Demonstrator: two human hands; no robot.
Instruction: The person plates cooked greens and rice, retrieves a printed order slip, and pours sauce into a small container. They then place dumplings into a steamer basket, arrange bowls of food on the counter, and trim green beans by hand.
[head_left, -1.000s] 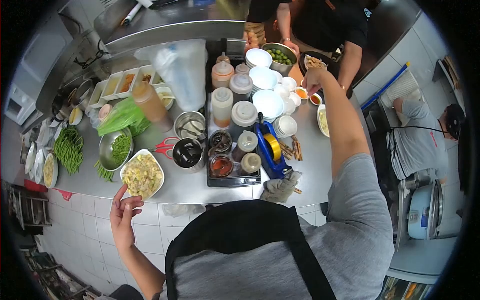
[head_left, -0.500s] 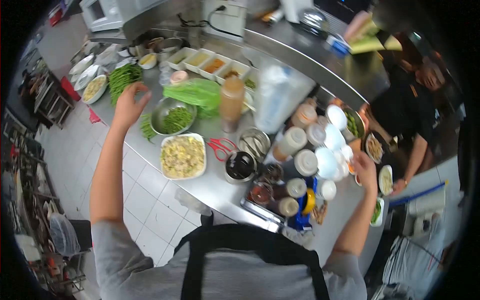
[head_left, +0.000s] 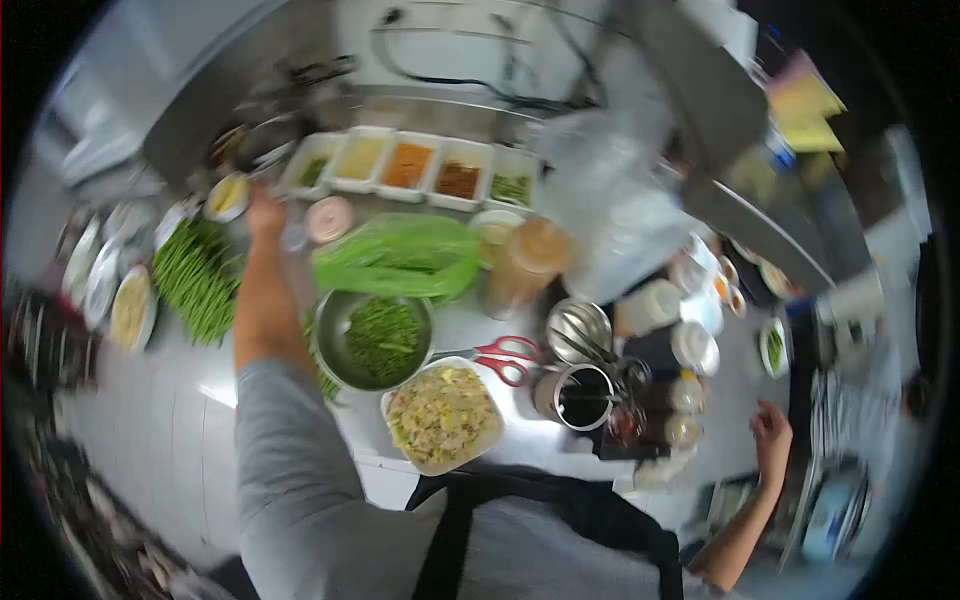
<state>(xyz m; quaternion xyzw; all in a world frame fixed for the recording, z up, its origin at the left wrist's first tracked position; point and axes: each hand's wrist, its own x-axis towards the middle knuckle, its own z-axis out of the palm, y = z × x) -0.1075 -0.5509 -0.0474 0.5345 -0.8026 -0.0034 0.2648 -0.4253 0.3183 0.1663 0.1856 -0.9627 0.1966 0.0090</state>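
Note:
My left hand reaches to the back of the steel counter, beside a small bowl of yellow food and a white tub of chopped greens. Motion smears its fingers. Below my left forearm lies a pile of long green beans. To its right are a steel bowl of cut greens and a light-green plastic bag. Off at the counter's right side, my right hand hangs with loosely bent fingers and nothing in it.
In front stand a white dish of mixed food, red scissors, a pot of dark liquid and a steel pot with utensils. Several sauce bottles crowd the right. A brown squeeze bottle rises mid-counter.
The view has swung right and nearer the counter. My left hand has moved from above the green beans to the small containers behind; my right hand has drawn back from the white bowls.

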